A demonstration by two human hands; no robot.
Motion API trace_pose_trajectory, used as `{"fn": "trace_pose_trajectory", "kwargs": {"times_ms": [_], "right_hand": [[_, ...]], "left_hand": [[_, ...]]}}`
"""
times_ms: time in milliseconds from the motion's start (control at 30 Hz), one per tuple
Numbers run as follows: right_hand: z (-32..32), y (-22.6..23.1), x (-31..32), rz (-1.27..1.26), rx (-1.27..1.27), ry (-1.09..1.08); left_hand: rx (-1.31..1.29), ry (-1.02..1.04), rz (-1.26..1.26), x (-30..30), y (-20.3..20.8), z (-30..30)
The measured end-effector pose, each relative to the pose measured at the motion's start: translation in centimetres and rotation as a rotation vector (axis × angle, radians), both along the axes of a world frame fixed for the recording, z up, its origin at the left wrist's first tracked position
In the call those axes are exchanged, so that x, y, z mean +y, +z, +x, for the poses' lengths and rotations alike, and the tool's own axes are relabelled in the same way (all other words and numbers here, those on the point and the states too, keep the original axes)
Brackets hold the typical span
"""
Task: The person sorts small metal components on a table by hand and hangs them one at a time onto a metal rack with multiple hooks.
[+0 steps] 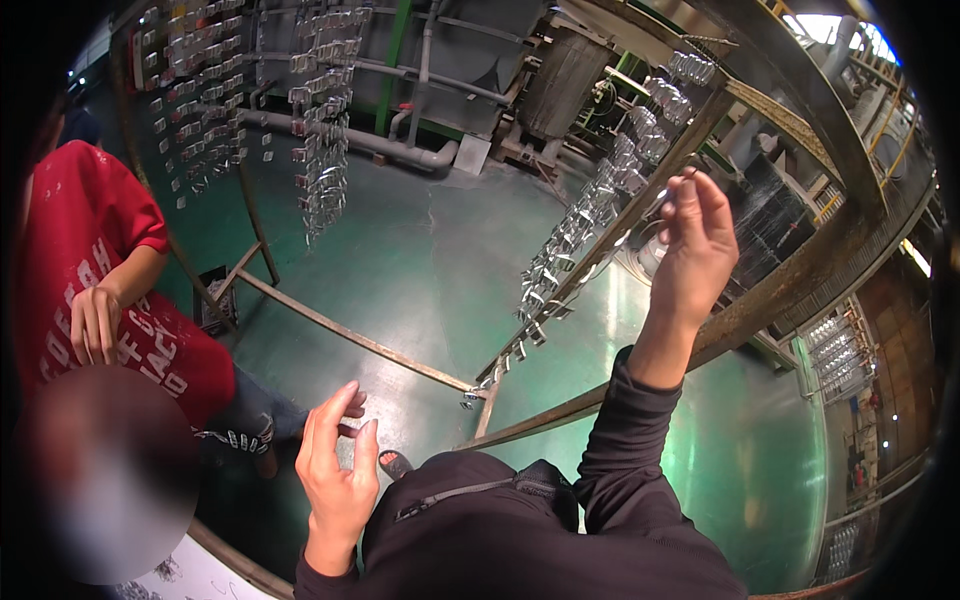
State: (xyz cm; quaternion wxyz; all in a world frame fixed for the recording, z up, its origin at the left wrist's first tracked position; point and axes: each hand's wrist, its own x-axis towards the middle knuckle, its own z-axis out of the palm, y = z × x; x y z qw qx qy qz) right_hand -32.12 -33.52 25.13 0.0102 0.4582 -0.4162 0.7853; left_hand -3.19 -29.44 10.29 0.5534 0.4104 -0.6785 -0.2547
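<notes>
My right hand (pixel 695 240) is raised beside the slanted frame bar, its thumb and fingertips pressed together. What they hold, if anything, is too small to make out. Just left of it, a long string of shiny metal pieces (pixel 570 240) hangs along the metal frame (pixel 640 215). My left hand (pixel 340 470) is low in front of my body, palm turned inward. Its fingers are curved and apart from the thumb, with nothing visible between them. Two more strings of small metal pieces (pixel 325 150) (pixel 200 100) hang at the far left.
A person in a red shirt (pixel 110 250) stands close on my left, one hand (pixel 95 320) at the chest. A low frame bar (pixel 360 345) crosses ahead. Grey pipes (pixel 350 137) and a dark cylindrical tank (pixel 567 85) stand behind. Dark bits lie on a white surface (pixel 205 575) at lower left.
</notes>
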Motion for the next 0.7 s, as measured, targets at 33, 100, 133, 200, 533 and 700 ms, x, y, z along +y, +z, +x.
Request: {"fn": "trace_pose_trajectory", "kwargs": {"times_ms": [33,100,133,200,533,700], "right_hand": [[-1.0,1.0,-0.1,-0.034,0.007,-0.004],[-3.0,2.9,-0.5,-0.103,0.001,0.008],[-3.8,3.9,-0.7,-0.133,-0.009,0.021],[-5.6,5.9,-0.9,-0.175,-0.002,0.066],[-12.0,13.4,-2.2,-0.144,-0.066,-0.058],[-11.7,14.5,-5.0,-0.112,-0.096,-0.054]], "left_hand": [[0.001,-0.001,0.001,0.2,0.0,0.0],[-0.008,0.013,0.023,0.8,0.4,0.0],[-0.002,0.010,0.032,0.9,0.4,0.0],[0.011,0.006,0.047,1.0,0.3,0.3],[0.028,0.002,0.125,0.1,-0.2,-0.1],[0.036,-0.022,0.132,-2.9,-1.7,-0.4]]}}
